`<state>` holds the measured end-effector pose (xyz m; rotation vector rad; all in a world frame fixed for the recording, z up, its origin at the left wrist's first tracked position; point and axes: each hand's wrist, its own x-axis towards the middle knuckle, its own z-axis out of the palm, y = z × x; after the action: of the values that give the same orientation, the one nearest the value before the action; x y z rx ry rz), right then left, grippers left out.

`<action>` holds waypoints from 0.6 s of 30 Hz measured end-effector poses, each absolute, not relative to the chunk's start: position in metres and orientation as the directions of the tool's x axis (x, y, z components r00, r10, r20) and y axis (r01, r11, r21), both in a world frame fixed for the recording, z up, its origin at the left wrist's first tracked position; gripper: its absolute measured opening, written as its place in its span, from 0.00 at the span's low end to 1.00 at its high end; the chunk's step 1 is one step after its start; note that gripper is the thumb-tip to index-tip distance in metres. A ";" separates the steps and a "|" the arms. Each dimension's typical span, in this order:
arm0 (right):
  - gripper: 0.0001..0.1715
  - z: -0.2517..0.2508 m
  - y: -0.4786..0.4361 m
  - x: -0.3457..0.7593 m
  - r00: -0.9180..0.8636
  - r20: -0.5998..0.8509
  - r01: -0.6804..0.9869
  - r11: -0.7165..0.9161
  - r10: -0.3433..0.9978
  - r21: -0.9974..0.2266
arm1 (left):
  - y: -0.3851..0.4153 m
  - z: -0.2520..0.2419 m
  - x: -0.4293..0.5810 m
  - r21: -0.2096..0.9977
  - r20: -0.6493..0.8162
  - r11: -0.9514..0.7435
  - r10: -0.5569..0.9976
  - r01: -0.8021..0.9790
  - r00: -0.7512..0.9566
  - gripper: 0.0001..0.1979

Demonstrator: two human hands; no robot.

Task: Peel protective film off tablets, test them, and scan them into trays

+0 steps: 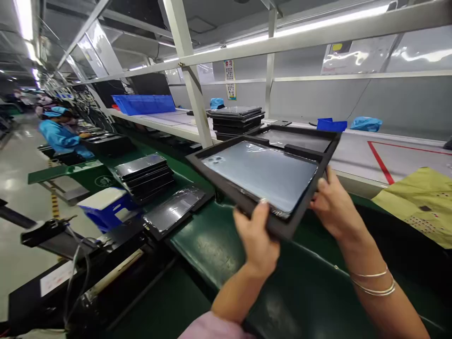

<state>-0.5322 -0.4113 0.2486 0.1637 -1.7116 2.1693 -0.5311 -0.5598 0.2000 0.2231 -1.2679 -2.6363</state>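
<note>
A black foam tray [243, 195] is held up, tilted, above the green bench surface. In its near recess lies a pale blue-silver tablet back panel [264, 172] under clear film, a camera cluster at its left corner. Behind a divider, a second recess holds another film-covered panel [296, 140]. My left hand [259, 238] grips the tray's near edge, thumb on top and fingers beneath. My right hand [334, 205] is closed on the tray's right side, bracelets on that wrist. The fingers under the tray are partly hidden.
A stack of black trays [238, 120] stands on the white shelf behind. To the left are another tray stack [144, 174] and a tray with a film-covered panel [174, 209]. A yellow sheet [420, 207] lies right. A co-worker in blue [61, 134] sits far left.
</note>
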 end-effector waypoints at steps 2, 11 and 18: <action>0.33 0.246 -0.404 -0.549 -0.923 0.239 -0.263 -0.042 0.303 -0.964 | -0.509 0.212 -0.547 0.692 -0.024 -0.715 -0.159 0.099 -0.987 0.29; 0.02 0.287 -0.329 -0.619 -0.870 0.087 0.280 0.632 0.485 -0.723 | -0.493 0.200 -0.642 0.932 0.107 -0.361 0.168 0.040 -0.980 0.23; 0.10 0.306 -0.318 -0.689 -0.911 0.027 0.377 0.857 0.412 -0.352 | -0.496 0.197 -0.715 0.980 0.184 0.042 0.171 0.193 -0.968 0.23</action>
<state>-0.6889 -0.3175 0.3063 -0.6243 -2.9290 0.5239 -0.7148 -0.4957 0.1965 -0.3944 -2.2559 -2.1266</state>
